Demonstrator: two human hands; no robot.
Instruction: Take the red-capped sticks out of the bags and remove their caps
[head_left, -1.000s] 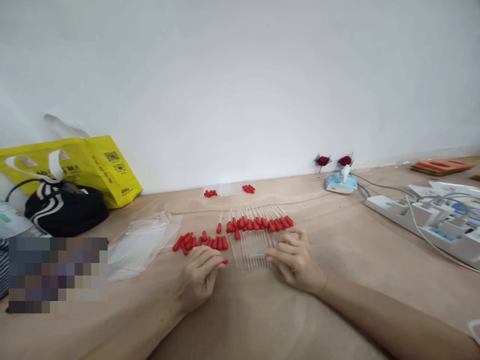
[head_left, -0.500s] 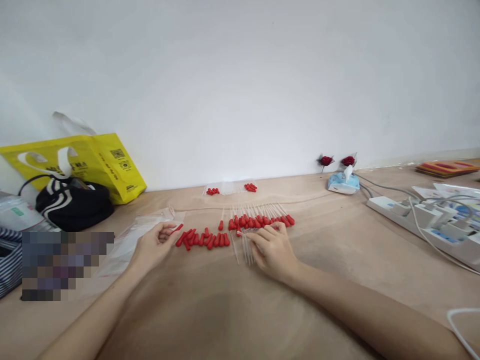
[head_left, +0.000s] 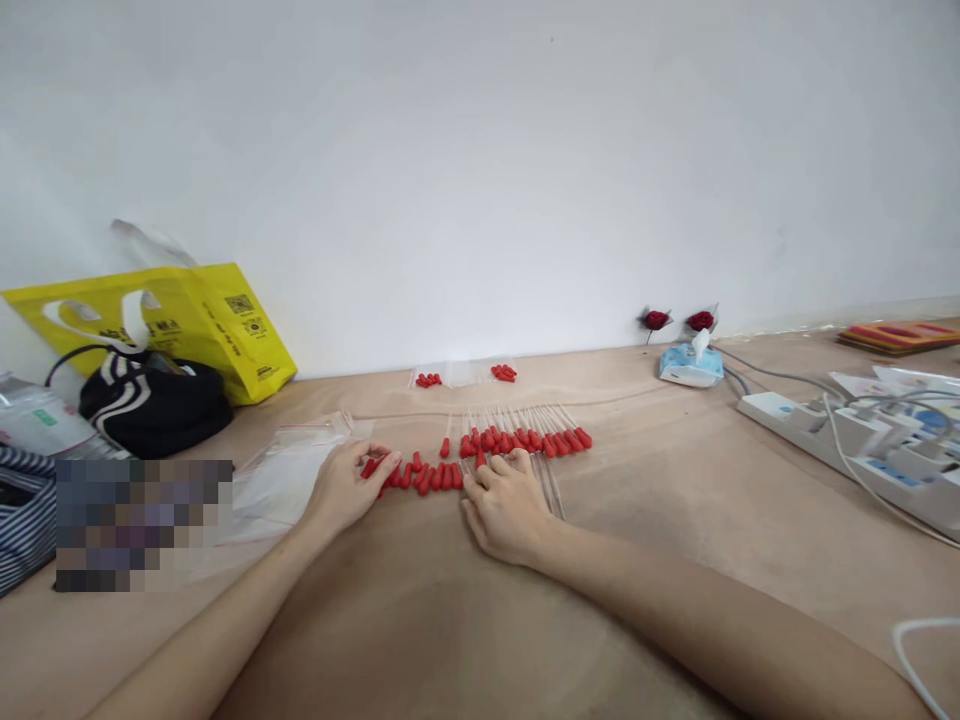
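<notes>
A row of loose red rubber caps (head_left: 424, 476) lies on the tan table (head_left: 675, 520). Behind it is a row of thin clear tubes fitted with red caps (head_left: 529, 440). My left hand (head_left: 349, 488) rests at the left end of the loose caps, fingertips pinched on one red cap (head_left: 370, 466). My right hand (head_left: 506, 505) lies just right of the loose caps, fingers curled over a clear tube whose end is at a red cap (head_left: 480, 459). A few bare clear tubes (head_left: 553, 488) show beside its knuckles.
An empty clear zip bag (head_left: 281, 470) lies left of my left hand. A yellow bag (head_left: 195, 320) and a black bag (head_left: 154, 408) stand at the far left. Small bags with red caps (head_left: 465, 376) sit by the wall. A tissue pack (head_left: 690, 366) and a power strip (head_left: 862, 440) with cables are on the right.
My left hand moved out to the left, then came back to the left end of the loose caps. My right hand slid left over the clear tubes and now sits next to the caps.
</notes>
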